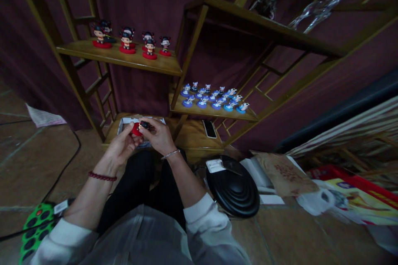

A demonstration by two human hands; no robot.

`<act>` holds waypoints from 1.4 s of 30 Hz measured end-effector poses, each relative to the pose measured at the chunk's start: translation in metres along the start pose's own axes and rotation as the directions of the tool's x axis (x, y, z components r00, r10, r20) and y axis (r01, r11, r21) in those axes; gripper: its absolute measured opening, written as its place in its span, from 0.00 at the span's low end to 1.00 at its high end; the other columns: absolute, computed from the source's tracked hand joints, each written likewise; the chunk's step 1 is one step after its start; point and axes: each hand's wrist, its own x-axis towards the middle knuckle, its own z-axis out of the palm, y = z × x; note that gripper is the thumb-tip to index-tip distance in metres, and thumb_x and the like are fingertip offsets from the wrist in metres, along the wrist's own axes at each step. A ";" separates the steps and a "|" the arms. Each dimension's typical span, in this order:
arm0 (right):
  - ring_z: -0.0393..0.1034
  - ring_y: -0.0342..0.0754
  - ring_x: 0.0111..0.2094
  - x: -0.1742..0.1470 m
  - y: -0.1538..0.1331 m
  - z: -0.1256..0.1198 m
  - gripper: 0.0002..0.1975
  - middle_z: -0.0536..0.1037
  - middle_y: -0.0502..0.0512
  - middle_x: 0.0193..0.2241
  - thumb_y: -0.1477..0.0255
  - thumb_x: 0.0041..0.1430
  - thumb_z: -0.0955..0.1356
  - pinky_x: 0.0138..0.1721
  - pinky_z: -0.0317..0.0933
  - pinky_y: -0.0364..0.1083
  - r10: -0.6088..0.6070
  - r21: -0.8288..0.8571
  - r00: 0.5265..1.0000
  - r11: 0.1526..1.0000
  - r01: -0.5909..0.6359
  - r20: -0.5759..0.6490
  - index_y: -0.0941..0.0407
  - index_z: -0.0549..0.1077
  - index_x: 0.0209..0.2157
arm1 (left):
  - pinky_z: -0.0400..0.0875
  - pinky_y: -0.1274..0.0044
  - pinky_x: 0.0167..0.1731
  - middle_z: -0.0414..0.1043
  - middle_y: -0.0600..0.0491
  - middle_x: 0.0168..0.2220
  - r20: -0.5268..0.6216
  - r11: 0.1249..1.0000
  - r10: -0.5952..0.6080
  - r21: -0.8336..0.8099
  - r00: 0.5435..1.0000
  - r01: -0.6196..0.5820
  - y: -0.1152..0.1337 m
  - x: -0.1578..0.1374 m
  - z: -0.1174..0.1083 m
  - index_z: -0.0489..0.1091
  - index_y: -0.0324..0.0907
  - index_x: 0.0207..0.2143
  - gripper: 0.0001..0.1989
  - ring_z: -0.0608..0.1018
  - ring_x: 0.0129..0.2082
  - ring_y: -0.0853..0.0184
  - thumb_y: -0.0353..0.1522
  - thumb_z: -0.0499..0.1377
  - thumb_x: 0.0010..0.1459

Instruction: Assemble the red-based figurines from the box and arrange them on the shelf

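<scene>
Both hands meet in front of my knees around a small figurine (137, 128) with a red round base and a black-haired head. My left hand (123, 143) grips it by the red base. The fingers of my right hand (158, 133) close on the head end, hiding part of it. Under the hands, a white open box (124, 121) rests on the low wooden shelf; the hands cover most of its inside. Similar red-based figurines (127, 43) stand in two rows on the upper left shelf.
Several blue and purple figurines (202, 101) crowd the middle shelf (217, 112). A phone (209, 128) lies on the low shelf. On the floor are a black round-based object (234, 188), papers and bags at right, and a green power strip (37, 227) with cables at left.
</scene>
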 end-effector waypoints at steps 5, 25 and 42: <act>0.67 0.42 0.42 0.006 0.004 -0.003 0.13 0.73 0.50 0.41 0.70 0.53 0.65 0.41 0.63 0.41 0.017 -0.016 1.000 1.000 -0.017 0.021 0.51 0.70 0.42 | 0.68 0.84 0.18 0.71 0.53 0.23 -0.018 0.999 -0.025 -0.034 1.000 0.024 0.002 0.004 0.001 0.68 0.36 0.31 0.07 0.71 0.19 0.75 0.30 0.52 0.57; 0.68 0.43 0.40 0.031 0.021 0.001 0.14 0.74 0.51 0.40 0.72 0.52 0.66 0.42 0.63 0.43 0.038 0.031 0.988 0.999 -0.043 0.148 0.51 0.71 0.42 | 0.71 0.83 0.27 0.74 0.49 0.30 0.001 0.991 0.003 -0.133 1.000 -0.002 0.002 0.025 -0.021 0.71 0.34 0.35 0.07 0.75 0.26 0.73 0.28 0.56 0.54; 0.70 0.44 0.37 0.040 0.012 -0.003 0.12 0.76 0.51 0.36 0.72 0.49 0.68 0.40 0.64 0.44 0.055 -0.010 0.990 0.999 -0.054 0.126 0.53 0.73 0.38 | 0.71 0.80 0.29 0.74 0.49 0.32 0.008 0.990 0.045 -0.131 0.999 -0.043 0.008 0.024 -0.017 0.71 0.35 0.32 0.04 0.75 0.29 0.72 0.27 0.58 0.52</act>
